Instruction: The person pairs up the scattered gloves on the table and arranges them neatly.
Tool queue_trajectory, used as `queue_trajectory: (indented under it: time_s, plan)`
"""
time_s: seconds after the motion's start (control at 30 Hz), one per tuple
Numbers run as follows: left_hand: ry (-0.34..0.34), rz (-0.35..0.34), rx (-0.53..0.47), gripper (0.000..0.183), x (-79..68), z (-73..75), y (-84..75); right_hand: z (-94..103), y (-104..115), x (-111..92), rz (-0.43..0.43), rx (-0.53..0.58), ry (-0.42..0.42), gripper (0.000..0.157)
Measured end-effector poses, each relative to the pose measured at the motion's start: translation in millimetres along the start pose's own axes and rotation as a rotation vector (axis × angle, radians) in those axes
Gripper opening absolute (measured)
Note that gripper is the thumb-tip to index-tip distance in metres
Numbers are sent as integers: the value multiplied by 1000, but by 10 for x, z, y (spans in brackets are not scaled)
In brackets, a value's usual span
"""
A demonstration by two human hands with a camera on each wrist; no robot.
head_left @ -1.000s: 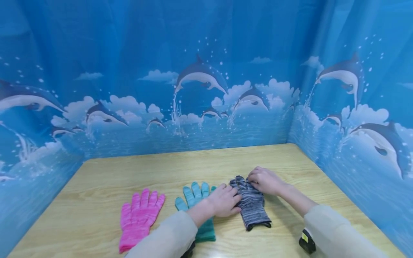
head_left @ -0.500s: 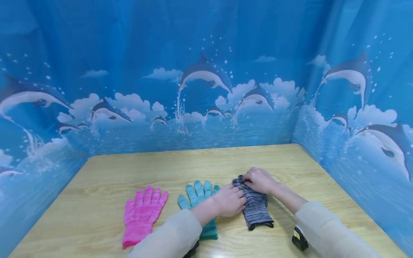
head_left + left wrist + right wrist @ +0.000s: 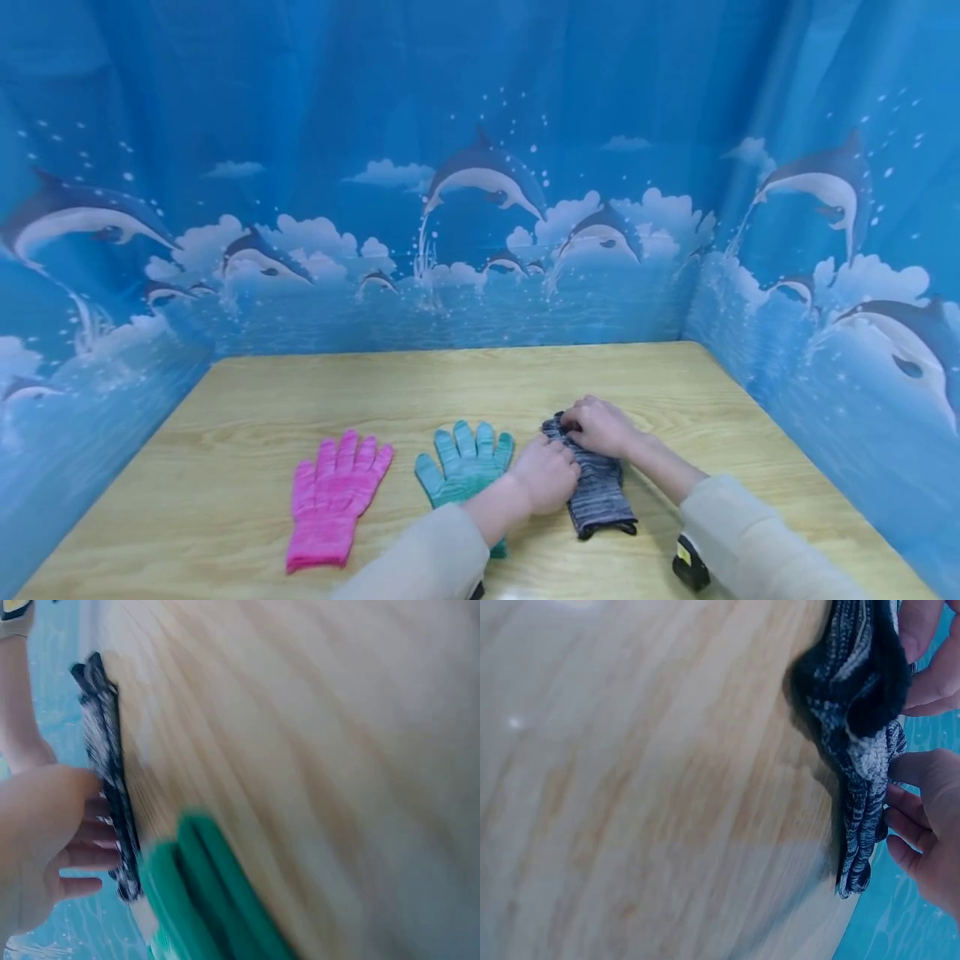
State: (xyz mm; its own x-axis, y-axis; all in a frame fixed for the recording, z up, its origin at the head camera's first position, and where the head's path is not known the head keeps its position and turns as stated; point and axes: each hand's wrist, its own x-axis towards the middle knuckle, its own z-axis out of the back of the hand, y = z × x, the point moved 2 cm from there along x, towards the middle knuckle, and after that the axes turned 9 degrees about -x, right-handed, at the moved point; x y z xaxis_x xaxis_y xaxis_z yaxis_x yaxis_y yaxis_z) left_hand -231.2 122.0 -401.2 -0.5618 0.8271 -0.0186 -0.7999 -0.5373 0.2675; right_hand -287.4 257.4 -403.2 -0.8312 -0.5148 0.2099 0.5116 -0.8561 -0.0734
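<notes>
A grey-and-black striped knit glove (image 3: 602,493) lies on the table at the right, its cuff toward me. My left hand (image 3: 547,477) rests along the glove's left side, with fairly straight fingers (image 3: 94,856) touching it in the left wrist view. At the glove's finger end, my right hand (image 3: 600,427) bends its fingers and thumb onto the fabric and pinches it. The right wrist view shows the striped glove (image 3: 862,750) edge-on, bunched and layered, between the table and both hands. Most of the glove's fingers are hidden under my hands.
A teal glove (image 3: 467,468) lies flat left of the striped one, partly under my left forearm. Farther left is a pink glove (image 3: 333,504), fingers spread away from me. The wooden table (image 3: 360,392) ends at a blue dolphin-print curtain (image 3: 450,308) behind and at both sides.
My right hand has moved slightly left over the striped glove's finger end, and the glove's fingers have gone from showing to mostly covered. My left hand has shifted slightly right; the view has turned slightly.
</notes>
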Motion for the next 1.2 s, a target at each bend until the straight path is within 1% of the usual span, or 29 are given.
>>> queue_trajectory:
  time_s: [0.17,0.3,0.43,0.5,0.57,0.67,0.73,0.8,0.9,0.97,1.1,1.2]
  plan:
    - [21,106,-46,23,15,21,-61,-30,30,10,-28,14,-25,10]
    - [21,146,-77,24,25,51,-77,-33,45,16,-37,-6,-48,7]
    - [11,177,-110,26,37,49,-71,-24,51,35,-24,-41,-35,3]
    - [9,186,-122,25,42,47,-70,-8,47,38,-12,-59,-41,5]
    - [12,189,-127,25,47,47,-76,15,33,28,-7,-85,-66,9]
    - [10,193,-134,24,61,55,-87,52,5,0,-4,-144,-118,13]
    - [13,195,-133,25,72,59,-97,64,-9,-19,-11,-191,-137,16]
    - [20,203,-133,25,79,63,-103,60,-8,-30,-9,-217,-138,16]
    - [32,212,-130,26,82,64,-114,41,18,-39,-11,-217,-129,15]
    - [40,213,-131,26,82,62,-121,23,35,-44,-29,-201,-112,14]
    - [59,207,-142,27,84,60,-132,-3,46,-59,-100,-185,-67,13]
    - [77,207,-149,28,81,59,-134,-10,41,-62,-112,-192,-67,12]
